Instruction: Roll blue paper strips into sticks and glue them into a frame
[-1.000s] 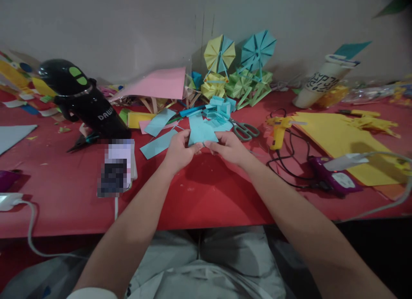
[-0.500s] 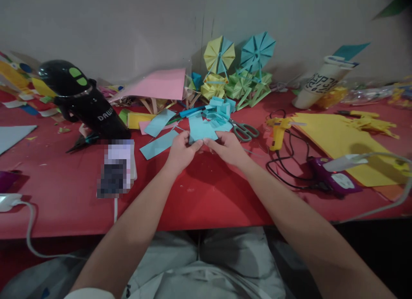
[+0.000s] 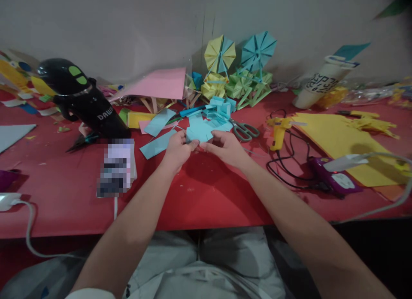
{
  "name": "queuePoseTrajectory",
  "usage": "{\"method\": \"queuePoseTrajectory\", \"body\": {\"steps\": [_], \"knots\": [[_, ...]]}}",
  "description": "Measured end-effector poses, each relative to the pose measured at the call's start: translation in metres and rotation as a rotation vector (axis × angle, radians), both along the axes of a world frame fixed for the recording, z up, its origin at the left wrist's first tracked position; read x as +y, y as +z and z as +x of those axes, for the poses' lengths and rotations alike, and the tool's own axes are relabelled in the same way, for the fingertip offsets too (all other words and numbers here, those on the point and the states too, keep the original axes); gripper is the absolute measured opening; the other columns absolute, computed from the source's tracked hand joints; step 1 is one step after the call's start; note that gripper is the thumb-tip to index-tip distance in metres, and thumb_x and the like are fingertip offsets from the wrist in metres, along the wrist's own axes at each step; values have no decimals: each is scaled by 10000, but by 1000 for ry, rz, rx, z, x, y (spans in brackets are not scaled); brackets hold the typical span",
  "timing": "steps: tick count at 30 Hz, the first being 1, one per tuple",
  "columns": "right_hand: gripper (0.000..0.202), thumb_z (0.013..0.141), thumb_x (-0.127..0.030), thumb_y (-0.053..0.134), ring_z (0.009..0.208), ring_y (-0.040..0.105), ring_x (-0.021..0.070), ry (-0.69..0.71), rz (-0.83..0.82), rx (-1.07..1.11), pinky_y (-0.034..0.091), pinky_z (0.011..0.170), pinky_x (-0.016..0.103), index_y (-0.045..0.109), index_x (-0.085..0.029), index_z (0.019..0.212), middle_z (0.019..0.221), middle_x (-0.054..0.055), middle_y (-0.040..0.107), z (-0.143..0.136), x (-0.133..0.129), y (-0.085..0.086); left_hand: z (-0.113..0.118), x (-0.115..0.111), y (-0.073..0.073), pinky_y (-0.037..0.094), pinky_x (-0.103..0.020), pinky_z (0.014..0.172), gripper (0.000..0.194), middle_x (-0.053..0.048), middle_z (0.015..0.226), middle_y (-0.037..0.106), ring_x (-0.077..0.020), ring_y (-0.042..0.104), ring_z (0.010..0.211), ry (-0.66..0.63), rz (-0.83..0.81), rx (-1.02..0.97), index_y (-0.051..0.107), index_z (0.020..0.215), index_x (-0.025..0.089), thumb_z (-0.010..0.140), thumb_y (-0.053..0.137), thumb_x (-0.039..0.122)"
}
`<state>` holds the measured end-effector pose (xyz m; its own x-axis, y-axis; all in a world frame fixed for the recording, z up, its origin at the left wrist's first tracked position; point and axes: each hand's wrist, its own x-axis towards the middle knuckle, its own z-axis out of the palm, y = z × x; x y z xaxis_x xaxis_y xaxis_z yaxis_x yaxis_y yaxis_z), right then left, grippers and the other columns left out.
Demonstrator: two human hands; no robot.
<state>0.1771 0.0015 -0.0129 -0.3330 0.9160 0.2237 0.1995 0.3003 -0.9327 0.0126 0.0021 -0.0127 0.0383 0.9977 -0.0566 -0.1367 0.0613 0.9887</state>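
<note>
Both hands hold a small light blue paper [image 3: 198, 134] over the red table. My left hand [image 3: 180, 148] pinches its left side, the thumb on the near edge. My right hand [image 3: 225, 146] is closed on its right side, thumb and fingers at the near right edge. Just beyond lies a pile of folded light blue paper pieces [image 3: 222, 108]. A light blue strip [image 3: 158, 144] rests left of my left hand, with another blue piece [image 3: 160, 122] behind it. Scissors [image 3: 245, 131] with grey-green handles lie right of the pile.
On the red table [image 3: 212, 196] stand a black bottle [image 3: 93, 106] and a phone [image 3: 116, 168] at left. At right are a yellow glue gun [image 3: 277, 134], cables, a purple power strip [image 3: 334, 176] and yellow paper sheets [image 3: 341, 140]. Paper models [image 3: 238, 84] stand behind.
The held blue paper has shifted slightly left and tilted. My left hand has moved a little left and down, and my right thumb has slid left along the near edge.
</note>
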Motion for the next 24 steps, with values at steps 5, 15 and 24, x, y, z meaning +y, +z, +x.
{"method": "queuePoseTrajectory", "body": {"steps": [5, 15, 24], "knots": [[556, 805, -721, 636, 616, 463, 124, -26, 126, -50, 371, 585, 285, 441, -220, 666, 661, 4, 589, 1, 1, -1, 0, -2, 6, 517, -259, 621, 290, 14, 645, 635, -105, 580, 570, -17, -64, -55, 600, 832, 139, 658, 833, 143], [409, 900, -580, 598, 640, 474, 135, -89, 242, -106, 389, 619, 289, 577, -205, 740, 687, 9, 594, 4, 1, -1, 1, 1, -7, 541, -320, 757, 538, 10, 901, 607, -148, 644, 789, 107, 71, 61, 406, 966, 227, 620, 812, 158], [417, 853, -593, 660, 628, 505, 130, -66, 168, -29, 413, 611, 284, 608, -198, 734, 675, 4, 610, 6, 2, 0, -3, 1, -10, 540, -367, 898, 233, -61, 1048, 688, -203, 675, 993, -72, 388, 272, 603, 967, 194, 761, 705, 227]]}}
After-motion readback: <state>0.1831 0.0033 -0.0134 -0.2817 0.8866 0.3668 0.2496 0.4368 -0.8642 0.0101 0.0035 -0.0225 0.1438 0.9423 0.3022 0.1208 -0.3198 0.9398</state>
